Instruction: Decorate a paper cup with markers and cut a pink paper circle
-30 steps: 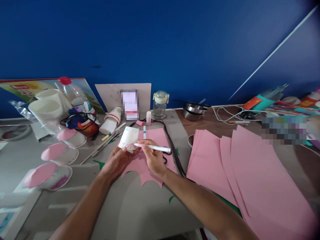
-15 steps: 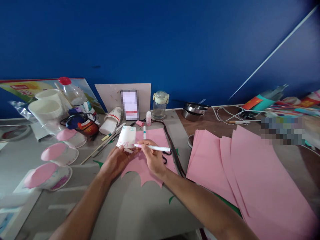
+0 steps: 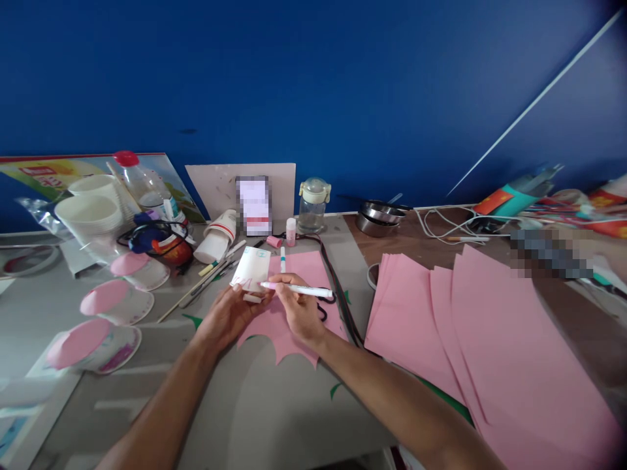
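My left hand (image 3: 230, 314) is closed around a white paper cup (image 3: 251, 266) that lies tilted, with teal marks near the far end and a pink zigzag line near the fingers. A small white piece, perhaps a marker cap (image 3: 252, 298), shows beside those fingers. In my right hand (image 3: 300, 310) is a white marker (image 3: 304, 290), pinched between thumb and fingers, its pink tip at the cup's near right side. Under both hands lies a pink paper sheet (image 3: 306, 336) with scalloped cutouts along its near edge. A second marker (image 3: 283, 260) rests on the sheet.
Three pink-topped cup pieces (image 3: 117, 301) stand at left, near stacked paper cups (image 3: 91, 212). Brushes (image 3: 206, 285) lie beside the cup. Behind are a phone (image 3: 257, 205), a glue stick (image 3: 290, 232) and a water jar (image 3: 314, 205). Pink sheets (image 3: 416, 307) spread at right.
The paper cup has turned and shifted slightly to the right in my left hand. My right hand and the marker have moved only a little left.
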Action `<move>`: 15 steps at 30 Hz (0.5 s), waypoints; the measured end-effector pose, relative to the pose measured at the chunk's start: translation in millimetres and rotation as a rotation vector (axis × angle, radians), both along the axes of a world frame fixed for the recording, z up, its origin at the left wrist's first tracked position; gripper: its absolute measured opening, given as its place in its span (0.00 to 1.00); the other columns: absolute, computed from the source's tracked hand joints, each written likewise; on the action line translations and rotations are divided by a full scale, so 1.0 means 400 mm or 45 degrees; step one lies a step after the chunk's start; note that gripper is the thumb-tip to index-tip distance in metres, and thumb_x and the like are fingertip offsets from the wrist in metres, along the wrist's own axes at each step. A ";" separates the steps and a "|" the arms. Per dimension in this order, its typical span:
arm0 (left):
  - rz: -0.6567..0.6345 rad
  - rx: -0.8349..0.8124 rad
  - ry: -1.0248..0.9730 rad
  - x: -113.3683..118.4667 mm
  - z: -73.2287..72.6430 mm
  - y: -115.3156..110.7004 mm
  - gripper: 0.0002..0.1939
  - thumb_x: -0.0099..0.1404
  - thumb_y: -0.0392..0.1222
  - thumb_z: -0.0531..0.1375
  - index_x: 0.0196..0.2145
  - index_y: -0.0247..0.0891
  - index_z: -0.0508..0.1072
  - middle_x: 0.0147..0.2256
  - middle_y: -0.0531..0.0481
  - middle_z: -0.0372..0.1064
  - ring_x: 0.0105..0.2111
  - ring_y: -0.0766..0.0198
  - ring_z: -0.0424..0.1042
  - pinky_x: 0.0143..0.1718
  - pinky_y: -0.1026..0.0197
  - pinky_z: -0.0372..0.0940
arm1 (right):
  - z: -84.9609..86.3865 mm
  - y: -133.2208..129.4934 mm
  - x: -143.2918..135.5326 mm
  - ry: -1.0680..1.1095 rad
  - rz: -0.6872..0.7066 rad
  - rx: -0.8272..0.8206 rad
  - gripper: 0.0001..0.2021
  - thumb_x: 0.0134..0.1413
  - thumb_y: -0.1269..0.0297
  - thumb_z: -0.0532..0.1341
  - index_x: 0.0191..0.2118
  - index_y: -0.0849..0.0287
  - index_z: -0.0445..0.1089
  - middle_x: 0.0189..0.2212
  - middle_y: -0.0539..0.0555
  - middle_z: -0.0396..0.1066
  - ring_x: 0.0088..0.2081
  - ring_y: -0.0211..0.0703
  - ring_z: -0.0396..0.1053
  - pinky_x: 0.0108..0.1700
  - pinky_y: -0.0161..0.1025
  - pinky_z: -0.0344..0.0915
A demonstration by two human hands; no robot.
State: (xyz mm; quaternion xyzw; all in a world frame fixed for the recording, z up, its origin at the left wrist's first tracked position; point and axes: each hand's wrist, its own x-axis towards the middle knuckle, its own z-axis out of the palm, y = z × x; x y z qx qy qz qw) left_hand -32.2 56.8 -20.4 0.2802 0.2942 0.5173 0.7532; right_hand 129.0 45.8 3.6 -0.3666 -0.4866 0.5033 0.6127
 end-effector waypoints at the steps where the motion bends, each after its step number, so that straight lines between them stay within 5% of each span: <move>1: 0.002 -0.003 0.003 -0.001 -0.002 0.001 0.17 0.61 0.45 0.65 0.43 0.29 0.76 0.39 0.37 0.78 0.40 0.53 0.77 0.49 0.50 0.71 | -0.001 0.000 0.000 -0.006 0.000 0.009 0.12 0.57 0.54 0.61 0.35 0.58 0.70 0.21 0.47 0.67 0.24 0.37 0.64 0.28 0.34 0.64; 15: 0.014 -0.002 0.003 0.003 -0.001 0.000 0.19 0.59 0.46 0.67 0.44 0.30 0.76 0.40 0.38 0.78 0.40 0.53 0.77 0.45 0.51 0.72 | -0.022 0.001 0.000 -0.055 -0.007 0.039 0.11 0.58 0.54 0.60 0.38 0.57 0.71 0.25 0.49 0.69 0.25 0.37 0.64 0.29 0.35 0.63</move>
